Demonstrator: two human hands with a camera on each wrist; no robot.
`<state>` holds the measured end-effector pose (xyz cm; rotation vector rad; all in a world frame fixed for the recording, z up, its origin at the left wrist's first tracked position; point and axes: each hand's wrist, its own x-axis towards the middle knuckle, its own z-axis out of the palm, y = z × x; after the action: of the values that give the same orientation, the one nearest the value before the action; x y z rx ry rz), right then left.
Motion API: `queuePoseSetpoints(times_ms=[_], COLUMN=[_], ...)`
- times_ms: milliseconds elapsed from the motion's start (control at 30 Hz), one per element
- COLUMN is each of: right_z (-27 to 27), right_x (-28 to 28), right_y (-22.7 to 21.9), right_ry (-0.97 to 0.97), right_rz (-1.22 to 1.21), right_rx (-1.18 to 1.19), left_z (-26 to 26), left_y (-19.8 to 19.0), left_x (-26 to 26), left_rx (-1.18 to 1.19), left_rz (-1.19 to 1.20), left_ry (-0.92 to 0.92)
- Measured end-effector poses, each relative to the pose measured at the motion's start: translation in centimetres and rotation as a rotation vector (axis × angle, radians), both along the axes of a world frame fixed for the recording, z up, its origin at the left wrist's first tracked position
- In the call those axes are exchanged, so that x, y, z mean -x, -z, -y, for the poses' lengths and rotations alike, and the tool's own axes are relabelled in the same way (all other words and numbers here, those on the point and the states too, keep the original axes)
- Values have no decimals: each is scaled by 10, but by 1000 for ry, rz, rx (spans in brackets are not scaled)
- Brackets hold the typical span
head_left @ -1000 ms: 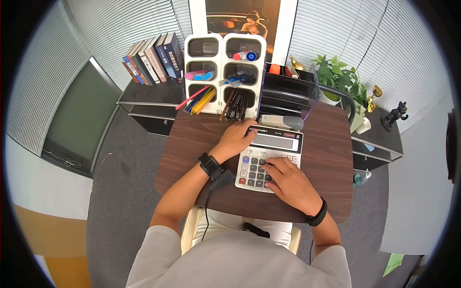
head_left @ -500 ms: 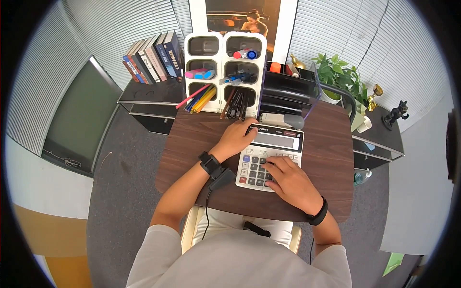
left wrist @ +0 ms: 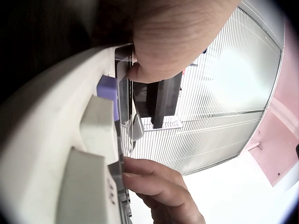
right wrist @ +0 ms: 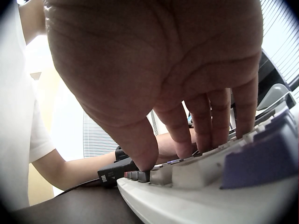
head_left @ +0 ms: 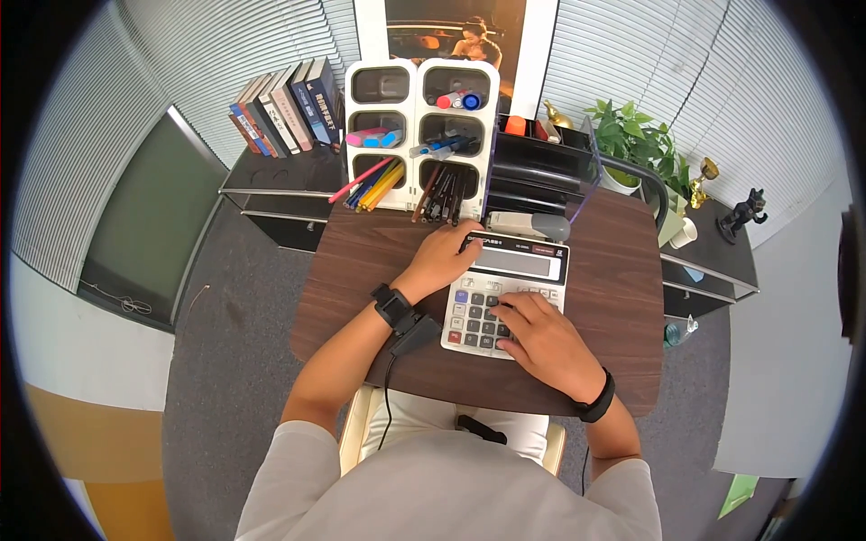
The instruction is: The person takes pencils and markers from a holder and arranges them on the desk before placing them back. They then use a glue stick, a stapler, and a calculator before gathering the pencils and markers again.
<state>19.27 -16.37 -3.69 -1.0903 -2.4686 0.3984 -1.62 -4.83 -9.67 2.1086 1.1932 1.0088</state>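
A white calculator [head_left: 514,261] lies flat on the brown desk, its display towards the far side. Round its upper left corner curls the left hand [head_left: 442,260], thumb on the front panel and the other fingers mostly hidden. The right hand [head_left: 546,347] hovers palm down over the keypad, fingers spread and loosely bent. In the right wrist view, several fingertips of the right hand [right wrist: 159,65] meet the keys of the calculator [right wrist: 187,203]; which keys are pressed cannot be told. The left wrist view shows the left thumb [left wrist: 135,73] against the panel beside the display.
Beyond the calculator stand a white organiser [head_left: 417,135] with pens and pencils, a grey-and-white object [head_left: 530,225] and black trays [head_left: 537,167]. Books [head_left: 289,113] are at the back left; a plant [head_left: 631,140] and a black figurine [head_left: 743,216] stand at the right.
The calculator and desk sit marginally higher in the head view. Both hands keep nearly the same place and pose.
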Motion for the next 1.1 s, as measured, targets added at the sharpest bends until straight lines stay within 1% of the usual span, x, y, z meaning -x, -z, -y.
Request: queuePoseSetpoints(times_ms=[167,300,467,1100], right_z=[0,0,0,0], right_x=[1,0,0,0], right_y=[-1,-1,0,-2], right_ry=[1,-6,-1,-6], right_rz=[12,8,18,18], right_rx=[9,0,1,10], left_z=[1,-3,1,-3], left_y=[-3,3,-2,4], left_x=[0,1,0,1], left_rx=[43,11,45,30], left_rz=[-13,-6,-12,0], left_ry=[12,13,10,22])
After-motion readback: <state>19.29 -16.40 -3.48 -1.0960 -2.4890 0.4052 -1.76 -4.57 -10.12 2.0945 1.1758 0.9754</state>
